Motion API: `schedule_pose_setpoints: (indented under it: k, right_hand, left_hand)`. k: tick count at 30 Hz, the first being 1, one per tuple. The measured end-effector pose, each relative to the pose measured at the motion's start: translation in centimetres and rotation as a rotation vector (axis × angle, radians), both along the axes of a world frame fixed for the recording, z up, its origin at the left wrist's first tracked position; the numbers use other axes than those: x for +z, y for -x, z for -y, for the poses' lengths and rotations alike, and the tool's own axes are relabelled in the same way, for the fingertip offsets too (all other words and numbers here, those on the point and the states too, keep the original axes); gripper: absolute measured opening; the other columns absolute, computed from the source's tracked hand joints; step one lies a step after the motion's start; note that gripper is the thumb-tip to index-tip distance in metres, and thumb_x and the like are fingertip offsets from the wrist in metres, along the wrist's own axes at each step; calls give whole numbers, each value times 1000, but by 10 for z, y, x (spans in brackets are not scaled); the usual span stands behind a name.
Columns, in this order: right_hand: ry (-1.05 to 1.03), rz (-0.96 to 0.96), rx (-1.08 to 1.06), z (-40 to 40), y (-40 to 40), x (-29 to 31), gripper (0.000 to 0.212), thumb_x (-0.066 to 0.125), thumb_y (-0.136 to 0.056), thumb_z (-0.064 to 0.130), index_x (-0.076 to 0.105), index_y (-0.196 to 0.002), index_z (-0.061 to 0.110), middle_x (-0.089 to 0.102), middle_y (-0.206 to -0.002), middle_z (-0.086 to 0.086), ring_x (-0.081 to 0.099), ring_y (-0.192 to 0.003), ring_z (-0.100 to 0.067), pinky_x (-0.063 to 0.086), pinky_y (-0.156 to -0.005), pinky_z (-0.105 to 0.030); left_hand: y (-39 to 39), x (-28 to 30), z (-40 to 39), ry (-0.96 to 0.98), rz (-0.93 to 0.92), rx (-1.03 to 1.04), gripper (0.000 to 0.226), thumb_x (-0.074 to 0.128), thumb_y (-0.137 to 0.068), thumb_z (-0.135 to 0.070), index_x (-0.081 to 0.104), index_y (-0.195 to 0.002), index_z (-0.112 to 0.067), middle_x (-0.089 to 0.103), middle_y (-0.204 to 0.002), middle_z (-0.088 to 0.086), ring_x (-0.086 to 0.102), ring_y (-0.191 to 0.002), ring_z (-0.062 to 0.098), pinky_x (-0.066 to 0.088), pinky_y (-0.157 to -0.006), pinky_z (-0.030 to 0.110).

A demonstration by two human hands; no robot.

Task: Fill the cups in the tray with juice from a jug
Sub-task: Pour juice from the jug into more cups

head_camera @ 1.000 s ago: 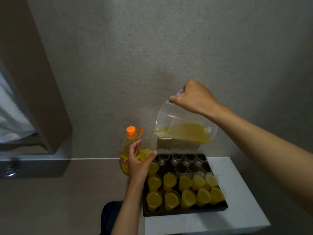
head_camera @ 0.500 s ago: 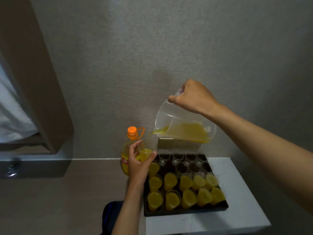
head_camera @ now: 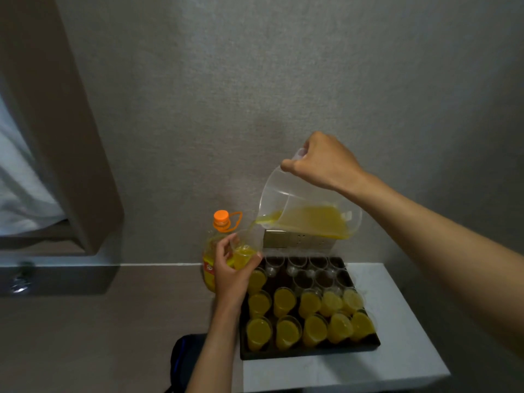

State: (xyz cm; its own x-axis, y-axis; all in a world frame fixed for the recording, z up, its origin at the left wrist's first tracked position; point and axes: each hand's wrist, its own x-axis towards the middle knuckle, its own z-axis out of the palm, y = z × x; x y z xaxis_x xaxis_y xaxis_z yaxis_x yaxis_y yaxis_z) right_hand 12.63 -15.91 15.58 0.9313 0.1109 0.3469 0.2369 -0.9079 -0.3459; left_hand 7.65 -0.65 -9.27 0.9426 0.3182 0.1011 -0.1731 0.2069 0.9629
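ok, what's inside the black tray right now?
The black tray holds clear cups: the near rows are filled with juice, the far rows empty. The left hand covers its far-left corner.

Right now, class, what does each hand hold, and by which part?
The right hand grips the tilted clear plastic jug by its handle; the left hand holds a clear plastic cup round its side.
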Motion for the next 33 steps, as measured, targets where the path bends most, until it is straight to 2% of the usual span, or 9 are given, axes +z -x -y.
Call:
schedule_pose_setpoints:
  k: [8, 14, 18, 22, 26, 30, 33]
  right_hand:
    - [-7, -8, 3, -1, 1, -1, 45, 73, -83, 42, 44, -54, 22, 36, -44, 7, 35, -44, -16, 34, -53, -30]
    - [-11, -9, 10, -2, 3, -2, 43, 73, -83, 42, 47, -56, 21, 38, -46, 6, 37, -44, -16, 35, -53, -31]
    - [-8, -5, 15, -2, 5, -3, 42, 72, -84, 41, 49, -57, 19, 41, -47, 5, 39, -45, -16, 36, -53, -31]
    - [-11, -11, 24, -1, 7, -5, 46, 73, -84, 40, 44, -54, 21, 39, -46, 6, 37, -44, -15, 34, -52, -29]
    - [-6, -15, 23, 0, 6, -7, 46, 72, -84, 42, 46, -53, 21, 40, -46, 7, 39, -44, -14, 36, -53, -29]
    - [-3, -15, 30, 1, 6, -6, 47, 72, -84, 42, 44, -53, 20, 38, -46, 7, 38, -45, -16, 35, -53, -30]
    - [-7, -18, 41, 3, 8, -6, 44, 72, -84, 41, 47, -56, 19, 40, -48, 4, 38, -46, -17, 36, -54, -32]
  left_hand:
    - [6, 3, -3, 18, -13, -12, 62, 87, -76, -7, 58, -129, -24, 65, -127, -5, 63, -114, 9, 53, -79, 13]
    - [10, 4, -4, 13, -26, -21, 61, 86, -77, -4, 58, -128, -23, 65, -122, -7, 64, -99, -7, 52, -74, 11]
    - [11, 4, -3, 13, -23, -11, 60, 86, -76, -1, 59, -126, -22, 67, -119, -5, 67, -99, -2, 53, -75, 14]
    - [11, 1, -2, 0, -25, 1, 61, 87, -75, -2, 60, -125, -23, 68, -120, -3, 67, -107, 8, 56, -80, 21]
    - [12, 3, -1, -3, -25, -4, 61, 86, -75, 0, 59, -126, -19, 69, -118, -2, 68, -98, 0, 54, -75, 16]
    - [12, 3, -1, -11, -29, -10, 62, 86, -75, -2, 58, -128, -20, 69, -119, -1, 68, -101, 5, 55, -78, 18]
    - [14, 5, 0, -14, -27, -10, 62, 86, -75, -1, 58, -128, -19, 69, -118, 1, 69, -97, 4, 55, -76, 17]
